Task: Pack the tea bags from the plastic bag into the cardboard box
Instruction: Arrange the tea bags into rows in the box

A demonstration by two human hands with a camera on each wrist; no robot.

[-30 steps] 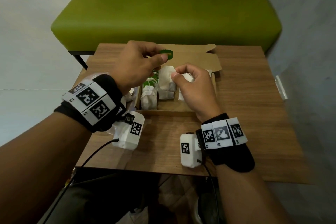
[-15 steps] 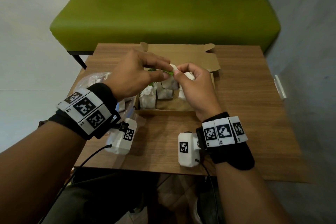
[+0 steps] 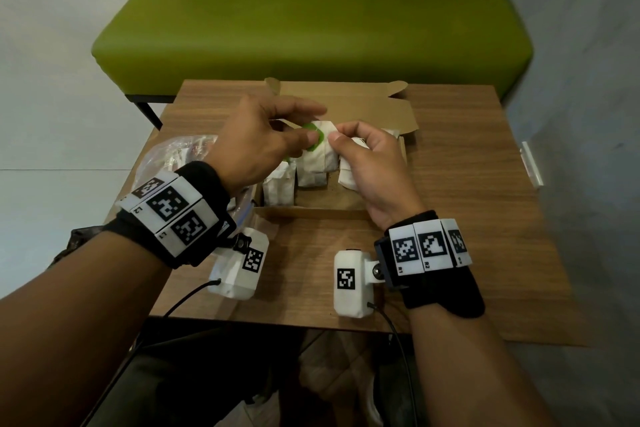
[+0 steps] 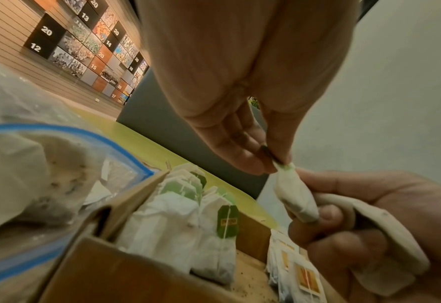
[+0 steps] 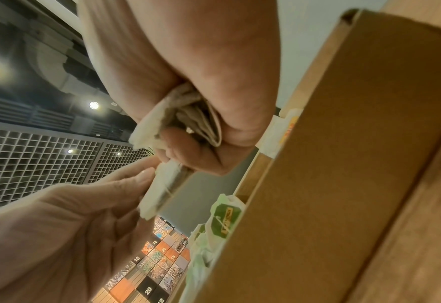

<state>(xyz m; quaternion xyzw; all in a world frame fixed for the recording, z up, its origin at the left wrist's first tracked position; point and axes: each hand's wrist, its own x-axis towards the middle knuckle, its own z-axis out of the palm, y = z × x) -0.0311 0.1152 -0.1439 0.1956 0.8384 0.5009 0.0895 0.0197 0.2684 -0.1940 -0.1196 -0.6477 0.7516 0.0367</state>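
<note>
The right hand (image 3: 372, 166) grips soft white paper tea bags (image 3: 320, 152); the left hand (image 3: 258, 139) pinches their green paper tag (image 3: 313, 139) to tidy it, above the open brown cardboard box (image 3: 311, 210), with the clear plastic bag (image 3: 173, 156) at nine o'clock.

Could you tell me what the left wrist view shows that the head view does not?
Only the left wrist view shows the plastic bag's blue zip edge and yellow-tagged tea bags at the box's right end. Only the head view shows the green bench, the table and the box's open lid. Both show the left hand pinching the green tag of a tea bag that the right hand grips above the cardboard box.
</note>
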